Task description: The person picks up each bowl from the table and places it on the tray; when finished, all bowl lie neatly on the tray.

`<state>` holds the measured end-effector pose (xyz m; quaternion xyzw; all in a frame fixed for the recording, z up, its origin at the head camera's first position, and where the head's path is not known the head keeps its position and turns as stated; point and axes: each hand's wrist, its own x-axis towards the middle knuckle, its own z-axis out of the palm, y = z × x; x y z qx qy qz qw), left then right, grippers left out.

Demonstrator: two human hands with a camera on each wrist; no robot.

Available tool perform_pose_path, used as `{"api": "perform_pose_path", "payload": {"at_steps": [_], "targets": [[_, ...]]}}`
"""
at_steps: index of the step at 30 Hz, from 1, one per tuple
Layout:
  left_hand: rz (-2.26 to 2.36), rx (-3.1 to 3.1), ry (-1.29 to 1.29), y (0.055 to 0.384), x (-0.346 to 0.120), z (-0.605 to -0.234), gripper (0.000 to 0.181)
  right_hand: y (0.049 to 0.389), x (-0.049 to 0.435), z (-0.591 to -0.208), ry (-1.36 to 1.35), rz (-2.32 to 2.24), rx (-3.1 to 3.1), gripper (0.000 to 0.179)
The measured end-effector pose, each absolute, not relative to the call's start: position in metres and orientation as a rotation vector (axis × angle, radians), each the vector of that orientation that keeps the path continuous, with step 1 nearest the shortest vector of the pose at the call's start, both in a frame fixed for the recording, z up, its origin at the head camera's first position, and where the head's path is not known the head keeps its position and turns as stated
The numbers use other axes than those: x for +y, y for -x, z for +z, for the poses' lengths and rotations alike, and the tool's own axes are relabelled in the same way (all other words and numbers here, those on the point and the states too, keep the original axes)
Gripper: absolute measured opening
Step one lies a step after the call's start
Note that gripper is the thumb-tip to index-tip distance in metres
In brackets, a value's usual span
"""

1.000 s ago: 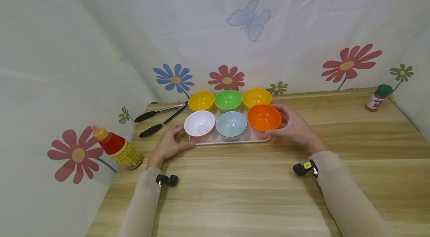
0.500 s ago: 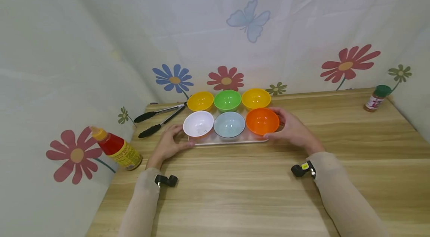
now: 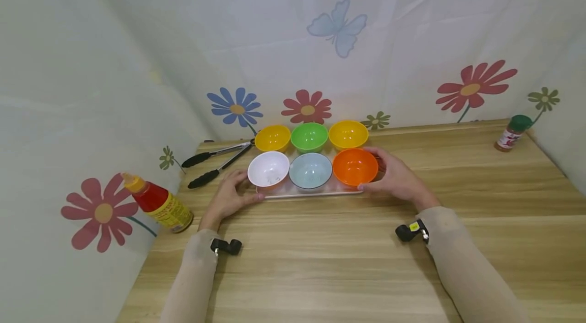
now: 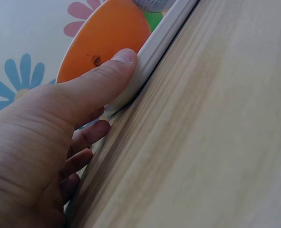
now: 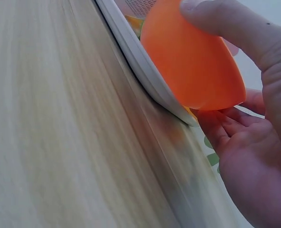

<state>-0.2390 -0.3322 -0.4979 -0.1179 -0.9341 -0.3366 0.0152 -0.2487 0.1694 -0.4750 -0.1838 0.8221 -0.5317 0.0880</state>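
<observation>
A white tray point(image 3: 316, 192) holds two rows of small bowls. My left hand point(image 3: 229, 197) grips the tray's front left corner, its thumb along the rim beside the white bowl with an orange outside point(image 3: 269, 169). My right hand point(image 3: 397, 176) holds the orange bowl point(image 3: 355, 167) at the tray's front right, thumb at its front and fingers at its far side. Between these two sits a pale blue bowl point(image 3: 311, 170). Behind them stand a yellow bowl point(image 3: 272, 138), a green bowl point(image 3: 309, 137) and another yellow bowl point(image 3: 349, 134).
Black-handled tongs point(image 3: 218, 162) lie spread left of the tray. A red sauce bottle with a yellow label point(image 3: 160, 203) stands at the table's left edge. A green-capped spice jar point(image 3: 513, 133) is at the far right. A flowered curtain point(image 3: 393, 48) hangs behind the wooden table point(image 3: 311, 262).
My right hand has brought the orange bowl down and slightly toward me, into line with the front row. My left hand has stayed at the tray's corner.
</observation>
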Motion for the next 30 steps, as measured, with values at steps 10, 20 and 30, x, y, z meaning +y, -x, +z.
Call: {"api": "perform_pose_path", "payload": {"at_steps": [10,20,30], "targets": [[-1.054,-2.913,0.348,0.24,-0.331,-0.497,0.091,0.247,0.173,-0.472,0.573,-1.619,2.384,0.117],[-1.082,-2.94,0.294,0.243,-0.331,-0.496,0.097,0.248,0.189,-0.461,0.541,-1.748,2.352,0.108],[-1.247,-2.917,0.254,0.242,-0.336,-0.495,0.117,0.244,0.202,-0.446,0.62,-1.789,2.428,0.106]]}}
